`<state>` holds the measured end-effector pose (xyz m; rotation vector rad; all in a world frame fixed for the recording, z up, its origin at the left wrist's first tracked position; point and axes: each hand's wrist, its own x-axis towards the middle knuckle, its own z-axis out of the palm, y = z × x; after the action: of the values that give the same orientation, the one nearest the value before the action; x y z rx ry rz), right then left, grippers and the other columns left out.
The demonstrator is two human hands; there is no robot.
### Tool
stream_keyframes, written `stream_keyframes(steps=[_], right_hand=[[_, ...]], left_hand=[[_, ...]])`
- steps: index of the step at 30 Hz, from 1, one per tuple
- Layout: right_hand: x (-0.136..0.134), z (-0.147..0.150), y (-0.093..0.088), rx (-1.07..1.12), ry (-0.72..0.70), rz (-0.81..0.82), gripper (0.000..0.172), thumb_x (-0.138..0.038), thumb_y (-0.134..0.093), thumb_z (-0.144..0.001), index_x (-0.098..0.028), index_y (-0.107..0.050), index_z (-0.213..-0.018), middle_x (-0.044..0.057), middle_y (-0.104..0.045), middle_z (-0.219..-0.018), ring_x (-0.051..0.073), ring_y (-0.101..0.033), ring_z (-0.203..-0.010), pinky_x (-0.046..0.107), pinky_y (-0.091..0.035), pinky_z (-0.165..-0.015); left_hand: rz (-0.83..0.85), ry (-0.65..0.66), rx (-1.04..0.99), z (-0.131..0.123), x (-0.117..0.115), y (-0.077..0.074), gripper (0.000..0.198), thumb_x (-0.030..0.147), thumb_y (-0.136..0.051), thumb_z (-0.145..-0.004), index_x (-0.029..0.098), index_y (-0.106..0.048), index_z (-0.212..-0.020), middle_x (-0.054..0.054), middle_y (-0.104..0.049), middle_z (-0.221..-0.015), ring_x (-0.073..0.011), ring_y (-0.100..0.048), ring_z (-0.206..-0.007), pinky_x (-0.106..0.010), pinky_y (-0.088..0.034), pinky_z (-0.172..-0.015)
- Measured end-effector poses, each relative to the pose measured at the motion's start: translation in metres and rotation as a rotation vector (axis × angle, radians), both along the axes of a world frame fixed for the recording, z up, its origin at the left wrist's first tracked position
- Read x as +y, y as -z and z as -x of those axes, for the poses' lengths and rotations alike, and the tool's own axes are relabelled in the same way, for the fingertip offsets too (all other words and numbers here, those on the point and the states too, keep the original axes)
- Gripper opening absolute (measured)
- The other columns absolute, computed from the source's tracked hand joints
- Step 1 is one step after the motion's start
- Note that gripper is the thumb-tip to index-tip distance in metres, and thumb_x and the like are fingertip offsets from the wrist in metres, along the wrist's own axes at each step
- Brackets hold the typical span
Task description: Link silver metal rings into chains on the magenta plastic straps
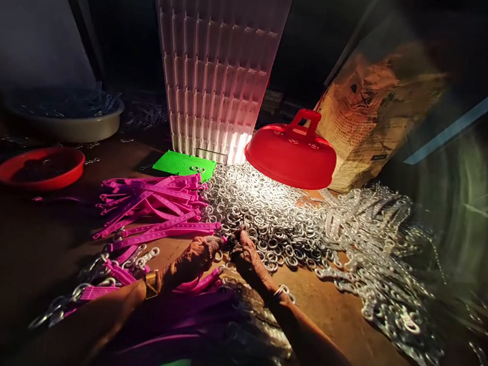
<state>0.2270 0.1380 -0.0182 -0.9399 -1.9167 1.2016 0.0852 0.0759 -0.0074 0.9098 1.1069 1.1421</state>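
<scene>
My left hand is closed, its fingertips pinched on a pink plastic strap whose end shows at the fingers. Close against it, my right hand is also closed; what lies between its fingers is dark and hidden. Both hands meet at the near edge of a heap of metal rings. Left of them lies a pile of pink straps, and more straps with rings attached spread toward the lower left.
A red lamp shade hangs over the rings. Clear strips pile at the right before a paper sack. Behind stand a ribbed translucent panel and a green perforated tray. A red bowl and pale basin sit left.
</scene>
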Motion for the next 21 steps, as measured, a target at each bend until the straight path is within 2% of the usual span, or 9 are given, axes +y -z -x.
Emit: stream_keyframes(steps=[4,7,10,12,14,17,19,21], right_hand=[[0.011,0.005,-0.01,-0.006,-0.074,0.179,0.011,-0.03,-0.045,-0.074,-0.019,-0.044,-0.073,0.0,-0.045,-0.068,0.011,-0.039,-0.063,0.023,-0.037,-0.057],[0.015,0.008,-0.014,-0.028,-0.104,0.222,0.012,-0.03,-0.048,-0.071,-0.019,-0.043,-0.071,-0.002,-0.044,-0.065,0.01,-0.037,-0.06,0.021,-0.034,-0.052],[0.014,0.01,-0.016,-0.03,-0.077,0.173,0.014,-0.032,-0.045,-0.073,-0.019,-0.04,-0.07,-0.003,-0.041,-0.064,0.009,-0.034,-0.058,0.021,-0.032,-0.051],[0.012,0.01,-0.02,-0.028,-0.046,0.086,0.019,-0.035,-0.041,-0.079,-0.019,-0.038,-0.069,-0.003,-0.04,-0.065,0.009,-0.034,-0.058,0.022,-0.034,-0.053],[0.008,0.008,-0.029,-0.072,-0.068,-0.01,0.025,-0.039,-0.037,-0.084,-0.018,-0.039,-0.072,-0.002,-0.043,-0.066,0.009,-0.037,-0.058,0.023,-0.036,-0.056],[-0.008,-0.002,-0.049,-0.17,-0.213,-0.059,0.029,-0.042,-0.037,-0.089,-0.016,-0.047,-0.091,-0.001,-0.051,-0.068,0.008,-0.041,-0.054,0.022,-0.036,-0.052],[-0.026,-0.014,-0.066,-0.257,-0.299,-0.024,0.035,-0.043,-0.043,-0.088,-0.017,-0.046,-0.11,-0.002,-0.052,-0.065,0.007,-0.041,-0.049,0.02,-0.032,-0.045],[-0.049,-0.026,-0.08,-0.347,-0.324,0.016,0.041,-0.042,-0.046,-0.087,-0.019,-0.043,-0.12,-0.003,-0.052,-0.062,0.007,-0.041,-0.045,0.02,-0.029,-0.042]], left_hand=[[-0.027,-0.025,0.105,-0.005,-0.002,-0.013,0.029,0.04,-0.053,-0.079,0.019,-0.046,-0.061,0.005,-0.033,-0.048,-0.0067,-0.022,-0.042,-0.025,-0.014,-0.041],[-0.048,-0.054,0.102,-0.008,-0.003,-0.02,0.028,0.038,-0.06,-0.074,0.018,-0.047,-0.059,0.005,-0.033,-0.049,-0.0065,-0.022,-0.044,-0.025,-0.016,-0.042],[-0.068,-0.051,0.093,-0.005,-0.001,-0.019,0.031,0.041,-0.061,-0.07,0.017,-0.046,-0.058,0.006,-0.034,-0.048,-0.0057,-0.025,-0.045,-0.023,-0.02,-0.042],[-0.021,-0.026,0.093,-0.001,0.002,-0.019,0.034,0.045,-0.06,-0.068,0.016,-0.045,-0.056,0.005,-0.038,-0.047,-0.0057,-0.031,-0.043,-0.021,-0.023,-0.042],[0.048,0.017,0.095,0.004,0.005,-0.025,0.035,0.046,-0.059,-0.067,0.016,-0.045,-0.055,0.003,-0.043,-0.047,-0.0064,-0.037,-0.041,-0.021,-0.027,-0.041],[0.152,0.067,0.132,0.013,0.006,-0.051,0.034,0.042,-0.063,-0.067,0.015,-0.045,-0.054,0.006,-0.04,-0.042,-0.0039,-0.03,-0.035,-0.02,-0.021,-0.038],[0.195,0.135,0.189,0.017,0.001,-0.074,0.033,0.038,-0.066,-0.067,0.015,-0.047,-0.054,0.008,-0.033,-0.038,-0.0026,-0.023,-0.033,-0.021,-0.014,-0.037],[0.191,0.243,0.246,0.019,-0.009,-0.092,0.028,0.036,-0.067,-0.067,0.012,-0.056,-0.057,0.008,-0.035,-0.038,-0.0027,-0.024,-0.033,-0.021,-0.012,-0.037]])
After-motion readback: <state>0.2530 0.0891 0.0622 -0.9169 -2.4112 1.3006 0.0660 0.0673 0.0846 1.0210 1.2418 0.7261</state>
